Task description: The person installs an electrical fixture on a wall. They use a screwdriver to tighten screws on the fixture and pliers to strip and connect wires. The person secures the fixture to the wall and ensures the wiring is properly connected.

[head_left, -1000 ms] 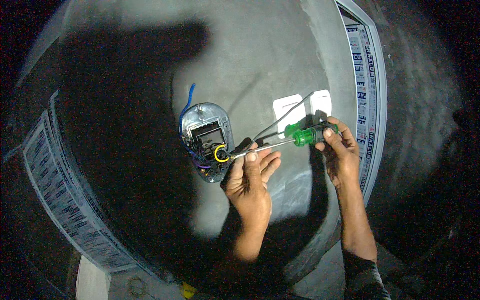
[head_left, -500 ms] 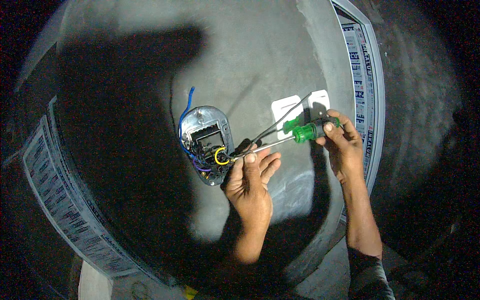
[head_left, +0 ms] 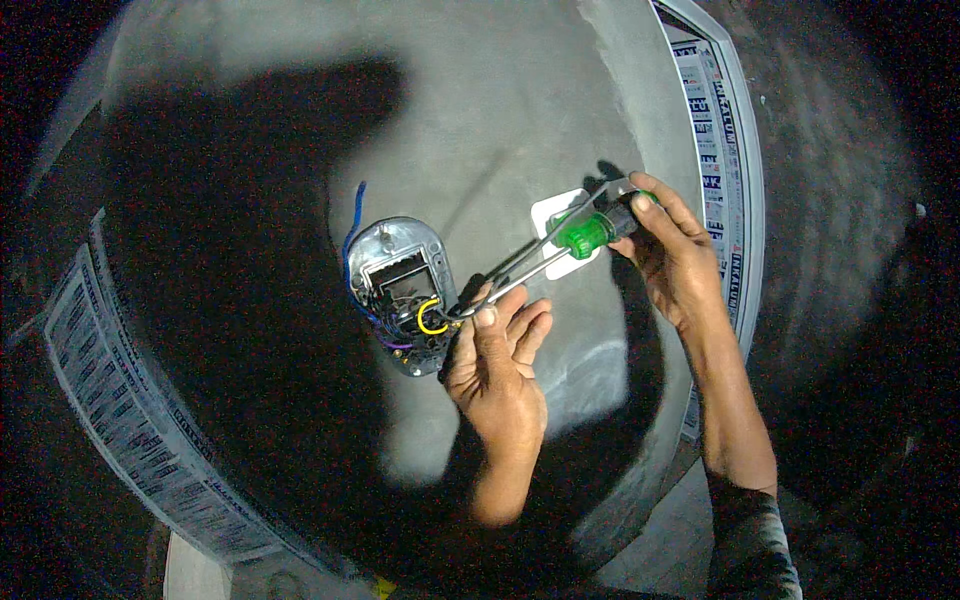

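An oval black-and-grey housing (head_left: 397,238) sits against the grey wall, its inside exposed and crowded with wires. A blue wire (head_left: 355,215) sticks up along its left side, and a yellow wire (head_left: 424,320) loops at its lower right. My left hand (head_left: 502,375) pinches a grey cable and the screwdriver shaft between thumb and index finger beside the housing. The other fingers are loosely bent. My right hand (head_left: 672,240) grips the green-and-black handle of the screwdriver (head_left: 586,237). Its shaft slants down-left toward the housing; the tip is hidden at my left fingers.
Behind the screwdriver, a white plate (head_left: 552,212) is on the wall, partly covered by my right hand. A frame with printed film (head_left: 742,200) runs down the right side. Another film-covered frame (head_left: 130,430) curves along the lower left. Dark shadows fall across the wall.
My right hand has moved up and left with the screwdriver, which slants more steeply and covers more of the white plates. My left hand keeps its pinch, almost in place.
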Demonstrator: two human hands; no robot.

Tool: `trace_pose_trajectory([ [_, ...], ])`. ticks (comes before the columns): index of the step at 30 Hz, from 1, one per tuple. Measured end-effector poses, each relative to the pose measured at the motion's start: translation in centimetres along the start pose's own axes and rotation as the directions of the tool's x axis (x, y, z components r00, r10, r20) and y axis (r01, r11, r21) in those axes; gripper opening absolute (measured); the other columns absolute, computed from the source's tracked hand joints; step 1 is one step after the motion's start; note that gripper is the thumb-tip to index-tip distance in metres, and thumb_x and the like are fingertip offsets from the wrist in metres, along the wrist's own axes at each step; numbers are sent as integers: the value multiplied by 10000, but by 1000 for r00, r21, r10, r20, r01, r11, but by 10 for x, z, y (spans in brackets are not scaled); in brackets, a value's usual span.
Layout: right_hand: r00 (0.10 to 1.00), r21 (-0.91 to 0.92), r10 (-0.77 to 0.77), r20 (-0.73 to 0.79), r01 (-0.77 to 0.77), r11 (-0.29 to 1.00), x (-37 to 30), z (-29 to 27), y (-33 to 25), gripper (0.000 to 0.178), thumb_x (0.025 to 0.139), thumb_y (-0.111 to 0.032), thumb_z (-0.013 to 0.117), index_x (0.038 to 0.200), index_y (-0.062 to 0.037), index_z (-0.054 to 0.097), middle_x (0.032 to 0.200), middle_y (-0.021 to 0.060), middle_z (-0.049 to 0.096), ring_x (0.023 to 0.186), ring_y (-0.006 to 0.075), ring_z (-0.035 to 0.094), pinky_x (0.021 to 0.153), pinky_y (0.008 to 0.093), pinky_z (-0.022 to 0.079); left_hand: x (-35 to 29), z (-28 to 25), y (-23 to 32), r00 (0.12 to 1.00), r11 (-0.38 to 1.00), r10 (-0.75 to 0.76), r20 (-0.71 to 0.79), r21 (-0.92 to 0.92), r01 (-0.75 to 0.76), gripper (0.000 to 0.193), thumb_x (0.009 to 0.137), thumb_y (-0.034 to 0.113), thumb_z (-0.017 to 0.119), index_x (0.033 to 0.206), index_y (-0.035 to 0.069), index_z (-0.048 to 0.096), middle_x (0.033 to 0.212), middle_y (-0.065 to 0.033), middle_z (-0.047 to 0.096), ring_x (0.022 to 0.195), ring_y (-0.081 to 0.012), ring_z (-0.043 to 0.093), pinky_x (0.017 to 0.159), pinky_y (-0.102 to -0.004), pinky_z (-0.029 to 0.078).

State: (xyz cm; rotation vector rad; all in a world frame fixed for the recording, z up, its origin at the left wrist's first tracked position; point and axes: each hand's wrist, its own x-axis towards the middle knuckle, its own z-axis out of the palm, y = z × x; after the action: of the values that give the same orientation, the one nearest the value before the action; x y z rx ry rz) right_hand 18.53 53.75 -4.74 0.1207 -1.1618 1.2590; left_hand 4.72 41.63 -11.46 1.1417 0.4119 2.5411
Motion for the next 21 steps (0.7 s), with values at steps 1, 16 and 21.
trace_pose_trajectory([
  [1,999,-29,7,-31,-8,1000,2,3,2,383,917,-104,746,1287,-58,660,1102,87,715,910,164,699,714,301,631,0,-1,-1,1000,1000,4,-10,-12,-4,340,1045,237,584,1288,0,600,1134,-207,715,918,-307,743,815,-384,643],
  [16,999,4,28,-19,-28,1000,13,25,-13,305,950,-143,687,1237,-42,674,1053,71,702,793,141,668,703,273,617,-4,8,17,1000,1000,24,4,-15,-24,255,1027,192,612,1189,-3,637,1104,-223,722,910,-308,747,800,-400,650],
  [21,995,84,89,46,-93,992,10,14,-19,299,954,-110,673,1244,-37,674,1052,78,702,813,136,677,690,261,623,-5,8,12,999,999,48,-2,-5,-48,292,1038,213,595,1237,3,626,1116,-218,722,913,-304,746,806,-395,646],
])
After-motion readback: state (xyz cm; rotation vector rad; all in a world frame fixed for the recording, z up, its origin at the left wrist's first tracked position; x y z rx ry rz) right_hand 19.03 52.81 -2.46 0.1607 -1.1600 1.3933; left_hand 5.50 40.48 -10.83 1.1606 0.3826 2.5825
